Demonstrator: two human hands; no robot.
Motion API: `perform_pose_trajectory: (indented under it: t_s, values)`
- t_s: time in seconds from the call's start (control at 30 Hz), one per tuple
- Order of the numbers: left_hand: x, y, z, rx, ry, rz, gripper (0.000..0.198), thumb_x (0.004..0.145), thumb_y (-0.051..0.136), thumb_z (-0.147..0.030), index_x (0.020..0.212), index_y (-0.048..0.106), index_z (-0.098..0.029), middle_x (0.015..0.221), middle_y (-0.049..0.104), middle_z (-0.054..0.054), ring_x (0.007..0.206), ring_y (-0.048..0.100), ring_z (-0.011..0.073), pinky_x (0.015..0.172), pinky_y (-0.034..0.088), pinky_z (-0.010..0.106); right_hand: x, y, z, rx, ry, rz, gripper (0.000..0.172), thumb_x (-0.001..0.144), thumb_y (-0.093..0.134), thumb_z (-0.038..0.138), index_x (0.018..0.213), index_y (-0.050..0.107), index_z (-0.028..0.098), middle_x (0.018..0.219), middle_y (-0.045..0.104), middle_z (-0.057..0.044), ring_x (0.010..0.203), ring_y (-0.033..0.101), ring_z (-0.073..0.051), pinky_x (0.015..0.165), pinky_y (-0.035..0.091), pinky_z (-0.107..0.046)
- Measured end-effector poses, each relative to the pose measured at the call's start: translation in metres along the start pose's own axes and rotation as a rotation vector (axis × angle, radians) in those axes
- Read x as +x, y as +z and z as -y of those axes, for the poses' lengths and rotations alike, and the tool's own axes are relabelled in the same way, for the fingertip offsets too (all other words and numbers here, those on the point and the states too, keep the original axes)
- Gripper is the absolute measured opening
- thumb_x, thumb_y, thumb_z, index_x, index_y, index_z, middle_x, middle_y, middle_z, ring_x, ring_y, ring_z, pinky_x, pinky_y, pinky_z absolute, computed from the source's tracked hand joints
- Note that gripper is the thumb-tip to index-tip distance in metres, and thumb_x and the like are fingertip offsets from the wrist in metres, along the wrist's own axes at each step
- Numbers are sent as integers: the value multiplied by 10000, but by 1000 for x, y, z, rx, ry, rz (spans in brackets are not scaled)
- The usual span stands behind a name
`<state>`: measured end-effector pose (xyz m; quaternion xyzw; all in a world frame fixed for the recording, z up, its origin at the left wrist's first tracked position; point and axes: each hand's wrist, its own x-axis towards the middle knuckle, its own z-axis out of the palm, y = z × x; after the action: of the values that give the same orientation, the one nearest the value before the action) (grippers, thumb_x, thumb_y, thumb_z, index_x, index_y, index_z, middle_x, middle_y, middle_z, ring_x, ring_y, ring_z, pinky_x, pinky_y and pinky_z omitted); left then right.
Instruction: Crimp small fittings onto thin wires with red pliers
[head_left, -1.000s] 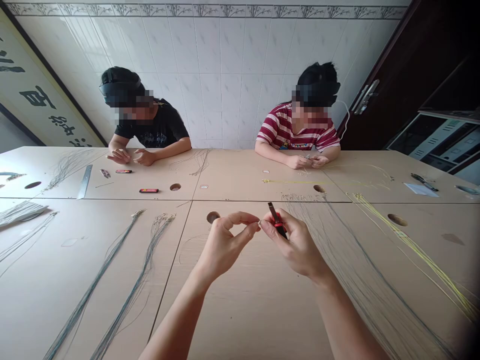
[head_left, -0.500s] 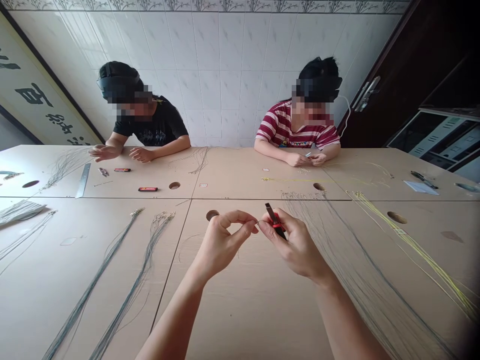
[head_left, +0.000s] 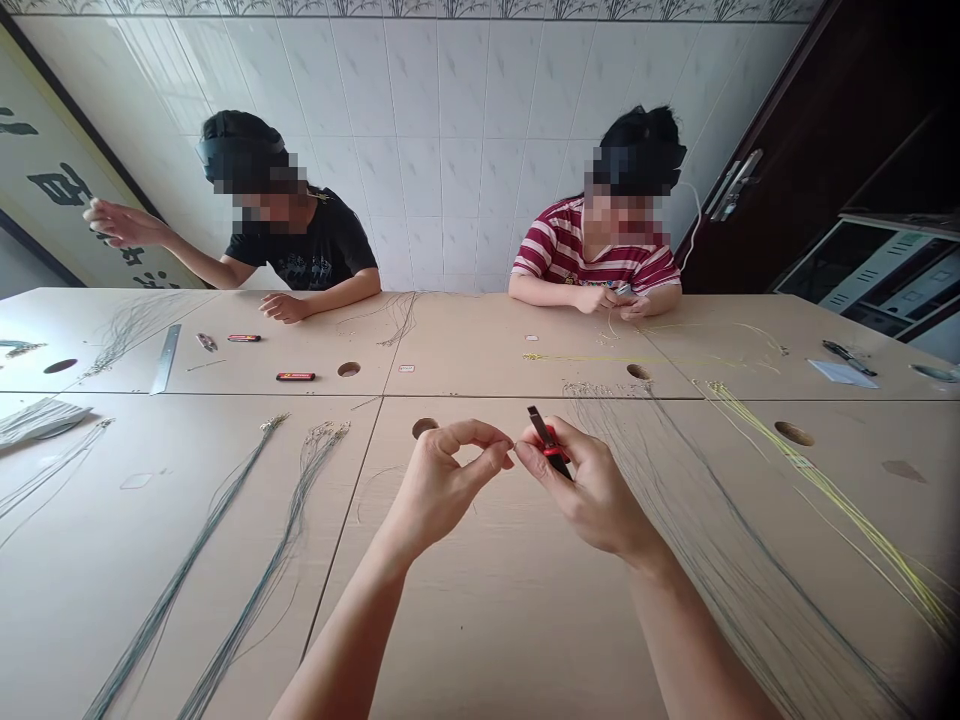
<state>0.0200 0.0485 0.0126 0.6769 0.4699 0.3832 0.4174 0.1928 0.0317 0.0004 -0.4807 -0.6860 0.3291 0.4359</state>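
My left hand (head_left: 448,478) is closed in a pinch, thumb against forefinger, on something too small to make out. A faint thin strand shows just below those fingers. My right hand (head_left: 587,483) is wrapped round a red-and-black hand tool (head_left: 551,448) with a flat dark tip pointing up and away. Its thumb and forefinger meet at the left, almost touching the left fingertips. Both hands are above the table (head_left: 480,620). Nearest on the right lie spread grey strands (head_left: 675,500) with small pieces at their far ends.
Bundles of grey-green strands (head_left: 217,545) lie on the left, yellow strands (head_left: 840,500) on the right. Cable holes (head_left: 794,433) pierce the tabletop. Across sit a person in black (head_left: 315,245) and a person in stripes (head_left: 592,250). A metal ruler (head_left: 166,360) lies far left.
My hands have hardly moved and keep their hold. The person in black has raised one hand up and to the left; the person in stripes has shifted their hands slightly.
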Motion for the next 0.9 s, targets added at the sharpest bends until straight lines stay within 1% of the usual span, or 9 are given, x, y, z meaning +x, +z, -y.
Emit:
perform_pose_trajectory:
  t_s: [0.1, 0.17, 0.33, 0.4, 0.47, 0.57, 0.63, 0.77, 0.9]
  values:
    - [-1, -1, 1, -6, -5, -19, 210, 869, 594, -378, 749, 691, -235, 820, 737, 22, 888, 602, 224, 839, 429, 360, 0, 0, -2, 30, 18, -12, 229, 932, 533, 418, 839, 584, 216, 709, 525, 11, 604, 430, -114, 551, 377, -246]
    - [-1, -2, 1, -16, 3, -35, 212, 867, 600, -385, 737, 676, -236, 802, 736, 20, 884, 609, 226, 874, 417, 380, 1, -1, -4, 47, 20, -36, 222, 930, 536, 426, 878, 603, 221, 751, 563, -2, 622, 460, -121, 559, 392, -250]
    - [-1, -3, 1, -7, 31, -52, 215, 863, 606, -387, 724, 668, -235, 782, 737, 25, 870, 619, 227, 879, 425, 386, 1, -1, -5, 43, 14, -73, 226, 918, 548, 433, 881, 612, 220, 751, 585, -12, 630, 488, -130, 558, 406, -257]
    - [-1, -3, 1, 16, 25, -53, 209, 864, 601, -383, 734, 679, -238, 794, 741, 27, 878, 610, 230, 824, 446, 364, 0, -1, -3, 49, 12, -59, 223, 918, 550, 427, 877, 616, 218, 754, 595, -13, 628, 487, -130, 566, 412, -259]
    - [-1, -2, 0, 30, 7, -43, 204, 865, 593, -377, 747, 687, -240, 799, 742, 28, 857, 599, 226, 719, 458, 326, 0, -1, -1, 52, 4, -46, 206, 921, 551, 408, 874, 615, 218, 767, 603, -9, 636, 486, -126, 587, 418, -258]
    - [-2, -1, -2, 47, -9, -32, 200, 860, 587, -369, 749, 688, -236, 785, 732, 29, 794, 576, 207, 560, 412, 271, 0, 0, 1, 30, -23, -53, 191, 926, 550, 374, 825, 586, 216, 743, 582, 7, 647, 479, -119, 619, 414, -253]
    - [-2, 0, -3, 59, -13, -32, 199, 857, 585, -367, 754, 686, -231, 776, 722, 26, 717, 553, 181, 493, 362, 255, 0, 0, 1, 15, -35, -66, 202, 929, 547, 359, 789, 554, 213, 710, 552, 19, 633, 465, -113, 618, 404, -248]
    - [-2, 3, -3, 53, -26, -30, 199, 858, 578, -371, 777, 681, -221, 773, 709, 19, 590, 511, 137, 439, 298, 253, 0, 2, -2, 17, -36, -89, 201, 932, 544, 366, 798, 541, 215, 711, 535, 21, 632, 461, -113, 608, 397, -246]
    - [-2, 2, -2, 55, -29, -41, 197, 856, 581, -371, 769, 675, -222, 771, 706, 15, 592, 515, 133, 435, 290, 254, 2, 2, -3, 25, -11, -113, 170, 926, 558, 374, 850, 578, 223, 747, 563, 15, 662, 481, -115, 620, 406, -242]
